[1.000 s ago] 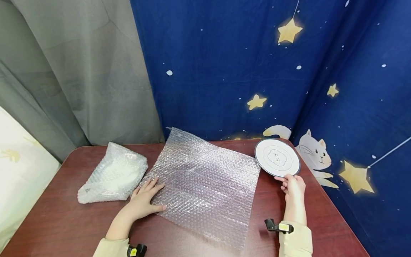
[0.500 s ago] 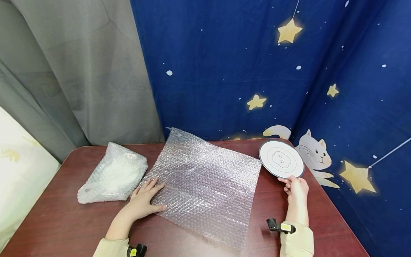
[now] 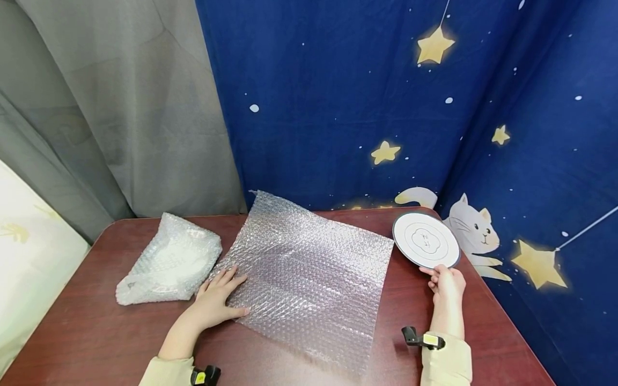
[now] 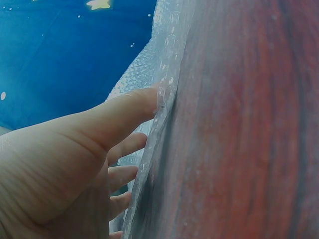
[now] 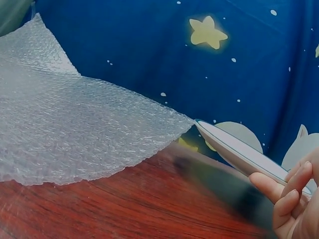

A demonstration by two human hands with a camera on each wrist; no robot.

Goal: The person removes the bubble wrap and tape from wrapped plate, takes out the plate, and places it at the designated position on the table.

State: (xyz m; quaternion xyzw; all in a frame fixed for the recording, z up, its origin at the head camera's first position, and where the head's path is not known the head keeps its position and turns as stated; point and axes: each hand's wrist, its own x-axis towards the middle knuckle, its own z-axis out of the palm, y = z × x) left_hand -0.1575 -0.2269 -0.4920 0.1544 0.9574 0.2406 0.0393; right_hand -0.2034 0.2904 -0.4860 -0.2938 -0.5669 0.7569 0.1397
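A sheet of bubble wrap lies spread over the middle of the table, its far corner raised. My left hand rests on its left edge with the fingers straight and spread. In the left wrist view the thumb touches the wrap's edge. At the right, my right hand pinches the near rim of a white plate with a dark blue rim and a line pattern in its centre. From the right wrist view the plate is tilted and held above the table, its edge close to the wrap's corner.
A bundle wrapped in bubble wrap sits on the table at the left, with something white and round inside. The reddish-brown table ends at a blue star-patterned curtain and a grey curtain.
My right hand has moved the plate a little to the right and toward me, slowing lately. The left hand and the bubble wrap sheet have stayed in place.
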